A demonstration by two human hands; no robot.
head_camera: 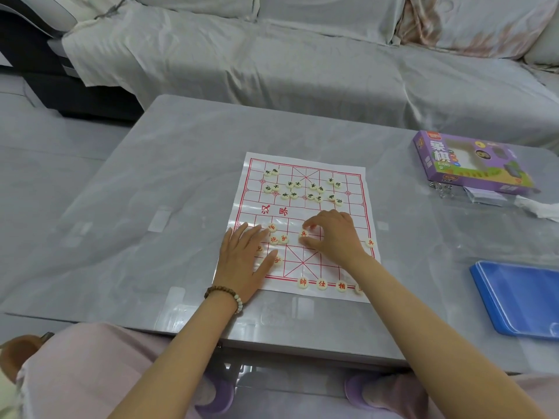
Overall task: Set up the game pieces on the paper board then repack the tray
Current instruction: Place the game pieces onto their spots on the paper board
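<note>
On the desk (181,182) the blue tray (514,300) lies nearest me by the right edge, and along the near edge of the paper board (348,213) a row of red pieces (321,284) reads 帥, 仕, 相. Just past them my left hand (242,261) lies flat on the board's left side, its fingers (246,234) straight and spread among loose red pieces (278,238), while my right hand (332,237) pinches a 兵 piece (303,234) near the middle. Farther off, black-lettered pieces (302,187) cluster beyond the red 汉界, a purple box (465,164) marked 象棋 XIANG QI sits at the far right corner, and a grey-covered sofa (302,71) runs behind.
</note>
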